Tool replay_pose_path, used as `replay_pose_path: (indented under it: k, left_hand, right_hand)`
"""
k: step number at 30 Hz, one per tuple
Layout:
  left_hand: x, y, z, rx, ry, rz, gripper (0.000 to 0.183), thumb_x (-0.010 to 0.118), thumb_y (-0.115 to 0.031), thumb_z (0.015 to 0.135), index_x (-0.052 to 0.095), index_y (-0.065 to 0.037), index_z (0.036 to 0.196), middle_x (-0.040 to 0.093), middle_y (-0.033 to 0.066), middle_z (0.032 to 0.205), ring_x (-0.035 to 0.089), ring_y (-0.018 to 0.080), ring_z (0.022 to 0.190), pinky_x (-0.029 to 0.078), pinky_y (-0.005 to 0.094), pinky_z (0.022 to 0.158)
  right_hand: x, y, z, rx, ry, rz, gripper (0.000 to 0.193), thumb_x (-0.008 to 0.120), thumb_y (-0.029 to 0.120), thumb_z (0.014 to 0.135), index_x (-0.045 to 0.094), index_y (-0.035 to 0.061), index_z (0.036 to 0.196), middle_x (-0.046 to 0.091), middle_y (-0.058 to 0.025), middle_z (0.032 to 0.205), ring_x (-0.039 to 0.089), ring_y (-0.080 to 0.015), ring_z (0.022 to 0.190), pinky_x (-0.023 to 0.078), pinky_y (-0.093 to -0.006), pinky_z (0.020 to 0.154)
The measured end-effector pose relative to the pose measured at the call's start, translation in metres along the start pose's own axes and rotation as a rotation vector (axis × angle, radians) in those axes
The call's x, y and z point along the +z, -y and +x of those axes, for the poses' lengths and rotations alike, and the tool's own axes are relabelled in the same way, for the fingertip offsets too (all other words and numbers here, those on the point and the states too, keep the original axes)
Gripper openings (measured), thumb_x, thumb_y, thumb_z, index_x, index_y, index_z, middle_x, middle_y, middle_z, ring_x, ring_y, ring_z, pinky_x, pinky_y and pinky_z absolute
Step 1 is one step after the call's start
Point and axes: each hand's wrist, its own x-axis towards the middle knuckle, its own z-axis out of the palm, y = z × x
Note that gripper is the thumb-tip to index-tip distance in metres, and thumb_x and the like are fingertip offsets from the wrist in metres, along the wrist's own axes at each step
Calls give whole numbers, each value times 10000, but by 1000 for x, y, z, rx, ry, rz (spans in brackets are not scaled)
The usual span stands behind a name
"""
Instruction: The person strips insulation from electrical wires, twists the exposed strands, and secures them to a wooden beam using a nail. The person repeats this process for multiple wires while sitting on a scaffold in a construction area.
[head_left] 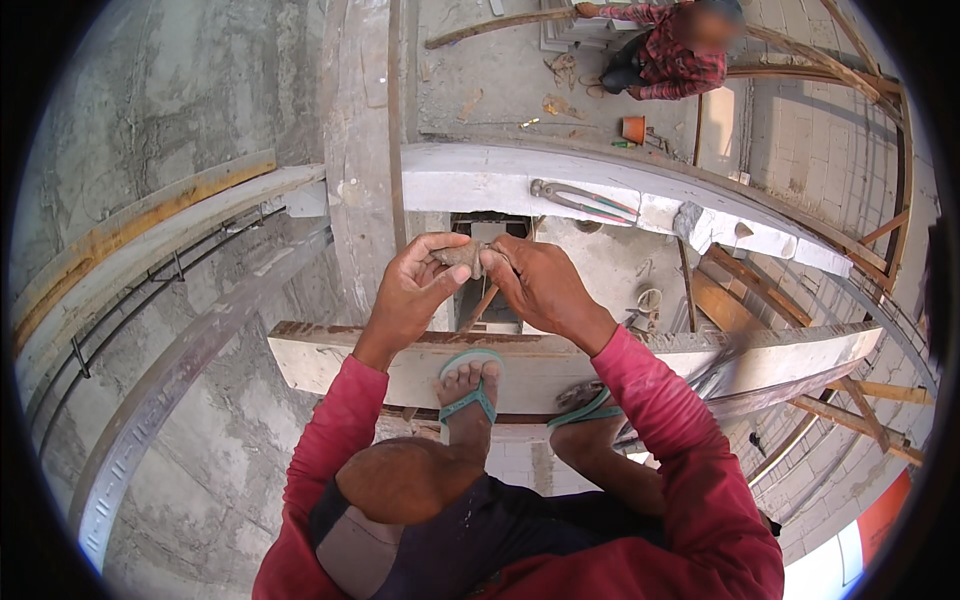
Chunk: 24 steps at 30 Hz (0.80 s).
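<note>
My left hand (418, 288) pinches a small, rough, grey-brown chunk (459, 257), like a bit of stone or mortar, between thumb and fingers. My right hand (543, 284) is closed at the chunk's right end, with thumb and fingertips against it. Both hands are raised in front of me, above the plank (520, 372) on which my sandalled feet rest. Beyond them a pair of pincers (585, 200) lies on the white block ledge (470, 175). Farther right on that ledge sit a grey lump (687, 220) and a small pointed piece (743, 230).
A wooden post (362, 130) rises left of my hands. Left of it run metal rods (150, 290) and a metal beam (170, 375). Below the ledge, a person (675, 60) in a checked shirt is near an orange bucket (633, 129). Timber braces (755, 285) stand at right.
</note>
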Motion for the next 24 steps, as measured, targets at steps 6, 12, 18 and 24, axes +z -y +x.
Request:
replay_pose_path:
  k: [6,12,18,24]
  left_hand:
    - [0,-1,-2,22,-12,46,458,750,-162,1034,573,20,1415,679,94,1307,641,132,1184,510,287,1034]
    - [-2,0,0,-8,-23,-6,496,774,-218,1029,573,27,1411,658,117,1338,627,154,1228,499,325,1090]
    - [-1,-3,-2,-18,6,35,481,767,-217,1033,578,25,1404,655,118,1353,626,156,1243,498,331,1105]
    - [6,-13,-4,35,42,80,446,755,-200,1039,589,12,1395,649,128,1367,623,160,1253,495,345,1120]
  right_hand:
    - [5,-3,1,-3,28,71,272,607,266,1083,618,1,1024,646,-214,864,665,-451,793,505,-517,703]
    - [5,-4,-2,-20,19,39,193,637,210,1079,600,20,1086,614,-176,888,654,-391,778,507,-461,692]
    - [-3,-13,2,-308,-4,-198,197,630,204,1072,613,9,1091,636,-186,982,663,-423,870,531,-499,755]
    - [1,-9,-8,-126,21,96,213,590,203,1095,599,-10,1106,644,-229,936,656,-476,858,504,-522,738]
